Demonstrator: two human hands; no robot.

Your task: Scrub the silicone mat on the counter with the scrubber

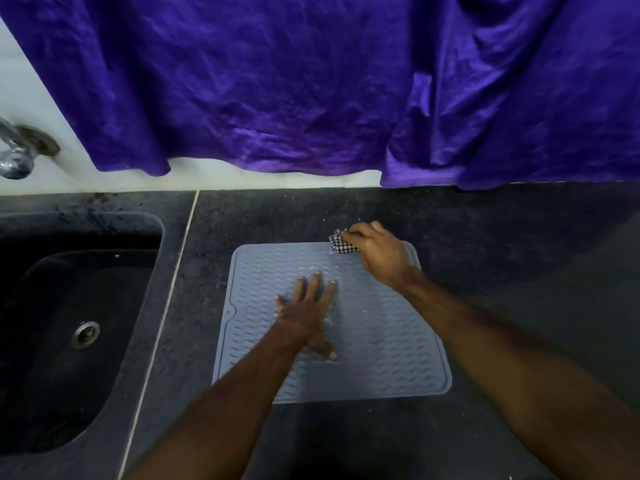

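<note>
Two hands work: left hand (306, 315) flat, fingers spread, pinning the ribbed grey-blue silicone mat (381, 341) to the dark tabletop (485, 237); right hand (379, 252) grips the checkered scrubber (339, 244) at the mat's far edge. Keep pressing; stroke toward you.

most of the scrubber (341, 243) is hidden under the right hand (379, 252). the left hand (308, 315) is blurred and covers part of the mat (388, 341). the tap (17, 150) and sink (69, 306) run off the left edge.

head view | we look from above, forward and down | close over the bench (485, 237) | wall behind
</note>
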